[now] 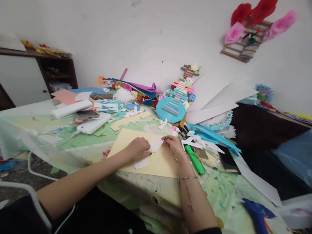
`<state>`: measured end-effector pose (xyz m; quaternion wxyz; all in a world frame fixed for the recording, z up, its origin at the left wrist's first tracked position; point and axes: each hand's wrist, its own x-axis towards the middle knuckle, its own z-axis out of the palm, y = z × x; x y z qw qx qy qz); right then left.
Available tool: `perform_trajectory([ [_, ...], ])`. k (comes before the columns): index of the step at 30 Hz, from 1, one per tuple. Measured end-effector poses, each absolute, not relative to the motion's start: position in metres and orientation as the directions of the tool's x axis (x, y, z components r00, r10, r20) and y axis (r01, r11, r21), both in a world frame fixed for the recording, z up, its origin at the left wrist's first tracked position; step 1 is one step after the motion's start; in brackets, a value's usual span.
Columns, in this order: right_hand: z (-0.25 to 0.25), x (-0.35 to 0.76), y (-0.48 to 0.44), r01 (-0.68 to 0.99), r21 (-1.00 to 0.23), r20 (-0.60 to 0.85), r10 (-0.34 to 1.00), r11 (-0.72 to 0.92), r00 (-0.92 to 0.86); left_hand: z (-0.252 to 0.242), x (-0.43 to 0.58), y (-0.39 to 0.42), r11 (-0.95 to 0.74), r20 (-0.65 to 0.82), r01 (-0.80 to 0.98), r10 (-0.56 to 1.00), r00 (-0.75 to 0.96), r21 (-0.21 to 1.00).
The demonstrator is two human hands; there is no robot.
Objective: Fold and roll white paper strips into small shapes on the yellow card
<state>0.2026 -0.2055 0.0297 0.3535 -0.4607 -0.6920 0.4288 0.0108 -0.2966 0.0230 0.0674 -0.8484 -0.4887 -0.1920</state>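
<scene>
A cream sheet of card [167,166] lies flat at the table's front edge, under both my hands. A small piece of white paper [156,144] is held just over it between them. My right hand [174,146] pinches its right corner between thumb and fingertips. My left hand [138,148] has its fingers bent together at the paper's left edge, partly hiding it. Below the left hand lies a second white paper piece [142,163], flat on the card.
A green marker [195,159] lies right of the card, among pens and paper scraps. Farther right is a blue glue gun [260,222]. A white power strip [94,123] with a cable lies left. Behind stands a blue paper guitar-like craft [170,110], beside large white sheets [213,96].
</scene>
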Motion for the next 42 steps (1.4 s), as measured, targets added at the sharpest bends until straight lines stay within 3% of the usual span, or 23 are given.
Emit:
perform_trajectory([
  [7,0.025,0.202,-0.2,0.462,-0.837,0.183,0.946,0.292,-0.267,0.024,0.002,-0.275,-0.491,0.422,0.869,0.801,0.424,0.06],
  [13,0.021,0.201,-0.202,0.62,-0.694,0.311,0.929,0.365,-0.199,0.019,0.004,-0.286,-0.434,0.574,0.871,0.783,0.238,0.231],
  [20,0.022,0.196,-0.206,0.704,-0.566,0.339,0.899,0.429,-0.276,0.018,0.008,-0.291,-0.426,0.53,0.89,0.799,0.285,0.162],
  [28,0.031,0.193,-0.21,0.67,-0.446,0.382,0.803,0.593,-0.457,0.012,0.004,-0.279,-0.328,0.484,0.826,0.872,0.078,0.459],
  [35,0.029,0.19,-0.213,0.607,-0.389,0.406,0.72,0.693,-0.563,0.011,-0.005,-0.273,-0.262,0.459,0.764,0.887,-0.05,0.589],
  [42,0.021,0.194,-0.21,0.608,-0.365,0.441,0.706,0.705,-0.553,0.006,-0.008,-0.27,-0.277,0.425,0.698,0.904,-0.044,0.66],
])
